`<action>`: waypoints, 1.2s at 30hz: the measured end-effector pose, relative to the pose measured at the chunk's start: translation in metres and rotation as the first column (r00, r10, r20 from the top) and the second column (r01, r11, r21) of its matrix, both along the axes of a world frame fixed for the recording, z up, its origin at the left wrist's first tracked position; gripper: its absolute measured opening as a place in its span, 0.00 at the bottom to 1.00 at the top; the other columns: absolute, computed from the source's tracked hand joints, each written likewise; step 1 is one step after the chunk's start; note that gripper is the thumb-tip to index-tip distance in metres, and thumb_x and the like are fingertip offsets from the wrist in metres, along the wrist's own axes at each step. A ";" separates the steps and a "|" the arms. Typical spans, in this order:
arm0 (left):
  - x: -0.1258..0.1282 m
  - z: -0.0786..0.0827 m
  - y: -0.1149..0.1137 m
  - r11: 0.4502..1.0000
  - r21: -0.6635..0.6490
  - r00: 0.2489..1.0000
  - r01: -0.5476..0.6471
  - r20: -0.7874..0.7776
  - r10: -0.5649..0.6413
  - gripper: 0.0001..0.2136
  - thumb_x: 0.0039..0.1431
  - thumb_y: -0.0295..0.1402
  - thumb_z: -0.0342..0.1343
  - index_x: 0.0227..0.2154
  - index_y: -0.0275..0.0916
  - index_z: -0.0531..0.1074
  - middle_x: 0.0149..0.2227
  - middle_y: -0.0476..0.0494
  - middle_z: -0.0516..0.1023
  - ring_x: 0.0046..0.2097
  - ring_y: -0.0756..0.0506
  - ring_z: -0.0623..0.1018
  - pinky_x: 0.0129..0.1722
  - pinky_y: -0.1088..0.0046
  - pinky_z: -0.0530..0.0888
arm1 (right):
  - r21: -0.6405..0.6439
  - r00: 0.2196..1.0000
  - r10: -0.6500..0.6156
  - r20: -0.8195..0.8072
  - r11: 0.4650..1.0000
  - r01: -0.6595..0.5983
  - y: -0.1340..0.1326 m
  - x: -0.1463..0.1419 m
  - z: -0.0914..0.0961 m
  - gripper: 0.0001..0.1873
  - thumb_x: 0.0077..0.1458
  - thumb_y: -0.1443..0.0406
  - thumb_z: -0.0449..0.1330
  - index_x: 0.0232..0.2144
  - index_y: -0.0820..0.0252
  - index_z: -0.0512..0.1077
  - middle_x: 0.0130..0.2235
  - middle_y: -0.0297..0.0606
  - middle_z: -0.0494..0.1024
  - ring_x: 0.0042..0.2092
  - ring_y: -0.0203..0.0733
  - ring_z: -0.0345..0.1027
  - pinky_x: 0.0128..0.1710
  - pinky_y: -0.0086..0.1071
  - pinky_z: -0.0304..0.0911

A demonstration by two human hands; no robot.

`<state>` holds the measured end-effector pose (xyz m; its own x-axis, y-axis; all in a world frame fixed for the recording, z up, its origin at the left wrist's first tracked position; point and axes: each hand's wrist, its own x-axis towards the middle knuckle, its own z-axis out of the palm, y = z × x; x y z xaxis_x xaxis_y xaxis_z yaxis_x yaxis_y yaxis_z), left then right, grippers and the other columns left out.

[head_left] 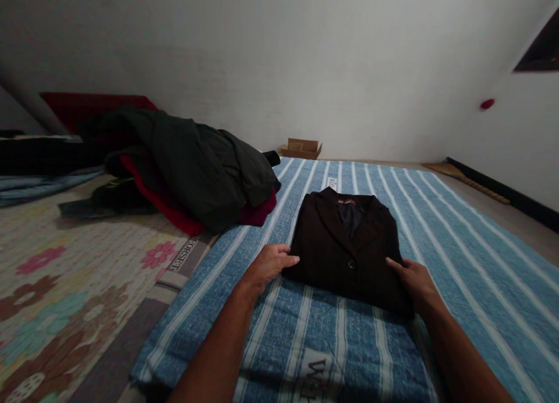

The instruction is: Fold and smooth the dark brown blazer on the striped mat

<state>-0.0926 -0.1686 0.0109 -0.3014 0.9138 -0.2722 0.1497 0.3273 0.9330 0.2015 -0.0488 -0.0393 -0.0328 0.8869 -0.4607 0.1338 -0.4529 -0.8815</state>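
A dark brown blazer [323,251], folded into a neat rectangle, lies flat on the blue striped bedding with its collar pointing away from me. One button and a dark lining show at its front. My left hand [269,264] is at the blazer's left edge, thumb over the top and fingers closed along the side. On the opposite edge, my right hand [414,279] has its thumb on the cloth, while its other fingers are mostly hidden at the side or underneath.
A heap of dark green and red clothes [187,164] lies to the left, beside a floral mat [87,275]. Several folded garments [43,158] sit farther left. An opened cardboard box [302,148] stands by the back wall. Blue striped bedding [471,257] spreads around the blazer.
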 end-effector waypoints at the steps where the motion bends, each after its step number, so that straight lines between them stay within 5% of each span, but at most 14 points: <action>1: 0.000 0.000 0.001 1.000 0.000 0.999 0.006 -0.035 -0.006 0.13 0.38 0.41 0.61 0.21 0.37 0.67 0.20 0.54 0.64 0.25 0.51 0.63 0.26 0.74 0.56 | 0.002 1.000 -0.001 0.005 1.000 0.001 0.000 0.000 0.001 0.08 0.48 0.63 0.62 0.32 0.62 0.73 0.27 0.38 0.79 0.29 0.46 0.75 0.26 0.32 0.69; 6: -0.001 0.002 0.007 0.999 -0.005 0.996 0.045 -0.074 -0.045 0.15 0.38 0.40 0.60 0.16 0.38 0.61 0.16 0.57 0.57 0.21 0.54 0.57 0.22 0.75 0.51 | 0.013 1.000 0.000 0.014 1.000 -0.001 0.000 0.000 -0.001 0.10 0.47 0.63 0.62 0.32 0.62 0.73 0.27 0.39 0.79 0.29 0.46 0.75 0.26 0.32 0.69; 13: 0.000 0.003 0.011 1.000 -0.025 0.974 -0.008 0.227 0.013 0.15 0.33 0.36 0.64 0.24 0.36 0.67 0.22 0.52 0.70 0.24 0.51 0.69 0.23 0.76 0.61 | 0.025 0.999 0.013 0.046 1.000 -0.014 0.003 0.002 -0.003 0.11 0.47 0.62 0.62 0.33 0.63 0.73 0.28 0.39 0.80 0.30 0.46 0.75 0.26 0.31 0.69; 28: -0.008 -0.008 0.021 0.999 -0.016 0.883 0.033 0.470 -0.022 0.22 0.32 0.30 0.66 0.34 0.32 0.70 0.35 0.40 0.76 0.37 0.43 0.76 0.36 0.70 0.69 | 0.034 0.999 0.012 0.034 0.999 -0.013 0.002 0.002 -0.005 0.10 0.47 0.61 0.63 0.31 0.61 0.73 0.27 0.39 0.80 0.30 0.47 0.75 0.25 0.31 0.69; 36: -0.002 -0.011 0.026 0.999 0.020 0.917 -0.050 0.398 0.038 0.18 0.31 0.23 0.62 0.32 0.34 0.70 0.34 0.43 0.78 0.35 0.44 0.77 0.35 0.71 0.70 | 0.046 0.997 0.027 0.076 0.998 -0.031 0.004 0.004 -0.007 0.13 0.47 0.59 0.63 0.32 0.63 0.73 0.26 0.39 0.79 0.28 0.46 0.74 0.25 0.31 0.68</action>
